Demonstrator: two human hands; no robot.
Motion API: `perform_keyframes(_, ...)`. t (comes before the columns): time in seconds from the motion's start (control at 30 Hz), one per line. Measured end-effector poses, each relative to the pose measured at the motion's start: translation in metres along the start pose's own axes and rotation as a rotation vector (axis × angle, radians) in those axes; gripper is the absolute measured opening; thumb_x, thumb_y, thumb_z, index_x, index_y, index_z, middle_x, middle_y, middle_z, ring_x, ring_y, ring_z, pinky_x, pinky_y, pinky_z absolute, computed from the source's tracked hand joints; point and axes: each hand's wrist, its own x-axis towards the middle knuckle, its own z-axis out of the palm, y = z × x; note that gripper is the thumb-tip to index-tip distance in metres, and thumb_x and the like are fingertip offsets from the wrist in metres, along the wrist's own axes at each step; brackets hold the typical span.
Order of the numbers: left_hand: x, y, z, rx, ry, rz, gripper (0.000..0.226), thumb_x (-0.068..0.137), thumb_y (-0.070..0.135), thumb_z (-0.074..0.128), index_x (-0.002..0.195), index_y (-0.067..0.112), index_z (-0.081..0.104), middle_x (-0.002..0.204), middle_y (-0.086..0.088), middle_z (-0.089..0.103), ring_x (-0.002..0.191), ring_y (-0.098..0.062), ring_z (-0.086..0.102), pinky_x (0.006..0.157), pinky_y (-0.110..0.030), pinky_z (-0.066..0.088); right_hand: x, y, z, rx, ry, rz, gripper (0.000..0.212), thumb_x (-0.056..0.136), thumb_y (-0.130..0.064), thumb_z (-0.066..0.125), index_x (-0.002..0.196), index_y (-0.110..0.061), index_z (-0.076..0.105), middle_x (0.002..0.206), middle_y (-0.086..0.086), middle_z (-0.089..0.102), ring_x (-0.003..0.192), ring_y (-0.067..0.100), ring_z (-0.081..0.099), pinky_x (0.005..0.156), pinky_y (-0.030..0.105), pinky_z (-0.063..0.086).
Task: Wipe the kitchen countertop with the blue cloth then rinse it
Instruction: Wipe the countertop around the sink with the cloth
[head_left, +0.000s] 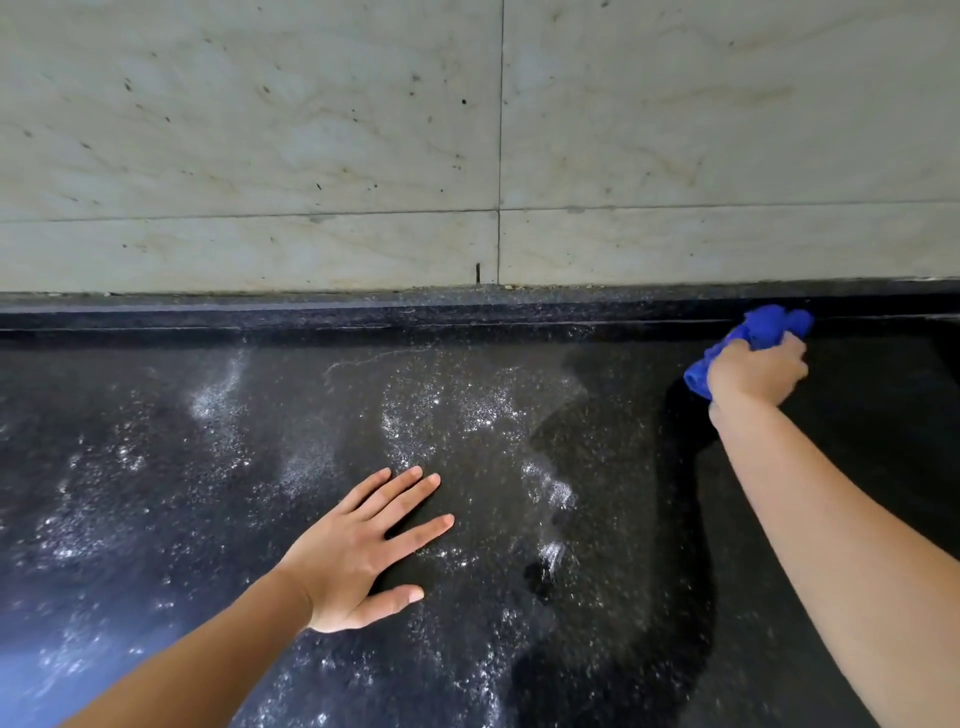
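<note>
Dim, soft light. The dark bench (130, 426) carries bluish glare at lower left and glinting white specks. A shadow runs along the right forearm's (810, 519) left side. The right hand (756, 374) and blue cloth (763, 325) look slightly blurred; the picture's edges bow.

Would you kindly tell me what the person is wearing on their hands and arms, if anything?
Nothing shows. The left hand and right hand are bare, with no gloves or rings visible. The left forearm and right forearm are uncovered to the frame edge: no sleeve, watch or bracelet in view.
</note>
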Motion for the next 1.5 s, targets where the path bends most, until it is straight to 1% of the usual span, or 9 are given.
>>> perform_keyframes(0.2, 0.000, 0.000, -0.001, 0.007, -0.014, -0.003, 0.071, 0.092, 0.065, 0.037, 0.153, 0.029, 0.024, 0.160, -0.012, 0.019, 0.148, -0.030, 0.018, 0.115, -0.049, 0.017, -0.045, -0.012, 0.042, -0.106, -0.138, -0.178, 0.039, 0.092, -0.008, 0.054, 0.129, -0.005, 0.043, 0.135, 0.015, 0.043, 0.120, 0.033, 0.050, 0.096, 0.038, 0.041)
perform_keyframes(0.37, 0.000, 0.003, -0.003, 0.001, -0.028, -0.006, 0.072, 0.092, 0.065, 0.037, 0.153, 0.029, 0.024, 0.160, -0.012, 0.020, 0.147, -0.031, 0.018, 0.114, -0.049, 0.018, -0.034, 0.007, -0.004, -0.250, -0.624, -0.613, 0.045, 0.081, 0.005, 0.052, 0.121, -0.014, 0.058, 0.115, 0.004, 0.056, 0.100, 0.019, 0.054, 0.085, 0.022, 0.036)
perform_keyframes(0.53, 0.000, 0.003, -0.002, 0.009, -0.012, -0.007, 0.071, 0.092, 0.065, 0.037, 0.153, 0.029, 0.025, 0.160, -0.012, 0.021, 0.147, -0.031, 0.019, 0.115, -0.049, 0.017, -0.005, -0.005, -0.004, 0.073, -0.049, -0.075, 0.039, 0.087, -0.002, 0.054, 0.125, -0.009, 0.046, 0.131, 0.015, 0.045, 0.111, 0.033, 0.056, 0.088, 0.029, 0.043)
perform_keyframes(0.6, 0.001, 0.002, -0.002, 0.009, -0.005, -0.007, 0.071, 0.092, 0.065, 0.036, 0.153, 0.030, 0.025, 0.160, -0.012, 0.021, 0.147, -0.031, 0.019, 0.115, -0.049, 0.017, -0.027, -0.017, 0.023, 0.058, -0.048, -0.041, 0.040, 0.088, -0.004, 0.057, 0.125, -0.008, 0.041, 0.133, 0.016, 0.041, 0.112, 0.038, 0.055, 0.094, 0.037, 0.045)
perform_keyframes(1.0, -0.001, 0.000, 0.001, -0.020, -0.004, -0.021, 0.069, 0.093, 0.066, 0.035, 0.152, 0.032, 0.026, 0.160, -0.010, 0.021, 0.148, -0.030, 0.018, 0.116, -0.048, 0.014, -0.173, -0.044, 0.100, -0.028, -0.966, -0.691, 0.049, 0.074, 0.002, 0.039, 0.109, -0.025, 0.061, 0.104, 0.009, 0.056, 0.091, 0.026, 0.056, 0.084, 0.036, 0.048)
perform_keyframes(1.17, -0.001, -0.001, 0.003, -0.024, 0.021, -0.021, 0.068, 0.093, 0.066, 0.034, 0.152, 0.032, 0.026, 0.160, -0.009, 0.019, 0.148, -0.029, 0.017, 0.115, -0.048, 0.014, -0.076, -0.021, 0.041, -0.158, -0.582, -0.623, 0.051, 0.080, 0.000, 0.040, 0.122, -0.019, 0.061, 0.117, 0.009, 0.059, 0.107, 0.027, 0.055, 0.089, 0.028, 0.040)
perform_keyframes(1.3, -0.001, -0.003, 0.004, -0.021, 0.029, -0.022, 0.068, 0.093, 0.067, 0.032, 0.152, 0.033, 0.025, 0.161, -0.008, 0.017, 0.149, -0.028, 0.014, 0.116, -0.047, 0.013, -0.086, 0.017, 0.038, -0.385, -0.397, -0.717, 0.055, 0.071, -0.009, 0.035, 0.116, -0.010, 0.067, 0.114, 0.017, 0.062, 0.099, 0.042, 0.054, 0.086, 0.039, 0.044)
perform_keyframes(1.43, -0.001, -0.003, 0.003, -0.041, 0.028, -0.019, 0.067, 0.093, 0.067, 0.033, 0.151, 0.034, 0.027, 0.160, -0.008, 0.021, 0.148, -0.029, 0.017, 0.116, -0.047, 0.013, -0.178, 0.037, 0.036, -0.288, -0.793, -0.993, 0.051, 0.070, 0.004, 0.041, 0.110, -0.011, 0.069, 0.112, 0.005, 0.062, 0.098, 0.026, 0.052, 0.087, 0.033, 0.043)
perform_keyframes(1.5, -0.002, -0.002, 0.004, -0.044, 0.033, -0.016, 0.067, 0.093, 0.067, 0.033, 0.151, 0.034, 0.028, 0.159, -0.008, 0.023, 0.147, -0.029, 0.019, 0.116, -0.048, 0.013, -0.180, 0.026, 0.018, -0.165, -1.061, -0.795, 0.049, 0.075, 0.008, 0.043, 0.104, -0.016, 0.073, 0.107, -0.002, 0.067, 0.099, 0.015, 0.059, 0.087, 0.025, 0.044)
